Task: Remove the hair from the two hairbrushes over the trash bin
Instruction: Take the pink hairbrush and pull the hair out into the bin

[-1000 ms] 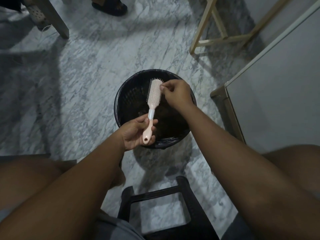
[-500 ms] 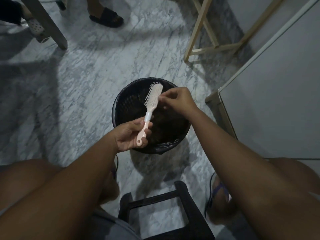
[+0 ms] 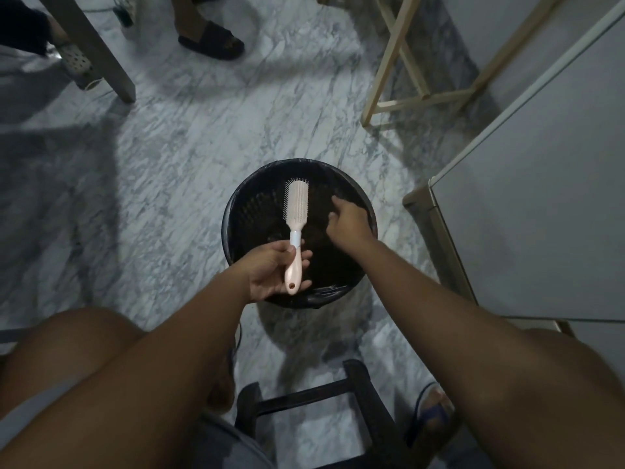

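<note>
A pink hairbrush (image 3: 296, 208) with pale bristles is held upright over the black lined trash bin (image 3: 233, 214) on the marble floor. My left hand (image 3: 270, 274) grips its handle at the bin's near rim. My right hand (image 3: 350, 221) hovers over the bin's right half, a short way right of the brush head and not touching it; its index finger and thumb are spread apart. I cannot make out any hair between the fingers. Only one hairbrush is in view.
A black stool (image 3: 358, 384) stands between my knees, just before the bin. A white cabinet (image 3: 541, 198) fills the right side. A pale wooden frame (image 3: 389, 79) stands at the back right, a table leg (image 3: 98, 52) at the back left, and another person's slippered foot (image 3: 213, 38) beyond.
My right hand has left the bristles it was pinching and moved right and down over the bin, with fingers spread. The brush stays in my left hand, now more upright.
</note>
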{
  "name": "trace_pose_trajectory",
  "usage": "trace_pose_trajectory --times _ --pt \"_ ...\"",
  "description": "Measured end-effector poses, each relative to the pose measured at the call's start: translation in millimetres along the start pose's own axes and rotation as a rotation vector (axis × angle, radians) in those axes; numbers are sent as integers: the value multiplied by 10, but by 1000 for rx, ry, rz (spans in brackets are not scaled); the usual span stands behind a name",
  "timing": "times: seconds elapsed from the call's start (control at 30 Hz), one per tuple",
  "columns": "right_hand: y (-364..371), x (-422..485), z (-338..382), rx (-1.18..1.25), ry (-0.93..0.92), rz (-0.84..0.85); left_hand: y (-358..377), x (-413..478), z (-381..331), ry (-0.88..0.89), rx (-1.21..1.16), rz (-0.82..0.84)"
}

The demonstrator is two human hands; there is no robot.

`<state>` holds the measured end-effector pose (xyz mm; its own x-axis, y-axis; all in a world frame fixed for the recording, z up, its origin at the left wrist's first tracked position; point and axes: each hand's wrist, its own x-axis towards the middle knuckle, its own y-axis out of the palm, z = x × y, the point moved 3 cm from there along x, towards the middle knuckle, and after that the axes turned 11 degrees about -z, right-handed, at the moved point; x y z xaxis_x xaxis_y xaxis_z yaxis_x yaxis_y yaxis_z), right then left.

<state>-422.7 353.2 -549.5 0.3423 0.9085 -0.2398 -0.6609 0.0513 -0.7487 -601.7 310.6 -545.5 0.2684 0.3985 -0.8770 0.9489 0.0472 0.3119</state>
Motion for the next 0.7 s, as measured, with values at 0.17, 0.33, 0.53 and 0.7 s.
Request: trace_pose_trajectory --times 0.17,0.33,0.53,0.7 --pt "330 -81 -80 -223 -147 178 -24 199 70 -1 88 -190" --pt "542 -123 -200 -520 -242 270 -67 429 120 38 192 -383" --pt "672 -109 -288 -483 -217 300 -54 578 72 25 326 -401" --pt "429 -110 -150 -433 -204 257 58 381 -74 26 346 -405"
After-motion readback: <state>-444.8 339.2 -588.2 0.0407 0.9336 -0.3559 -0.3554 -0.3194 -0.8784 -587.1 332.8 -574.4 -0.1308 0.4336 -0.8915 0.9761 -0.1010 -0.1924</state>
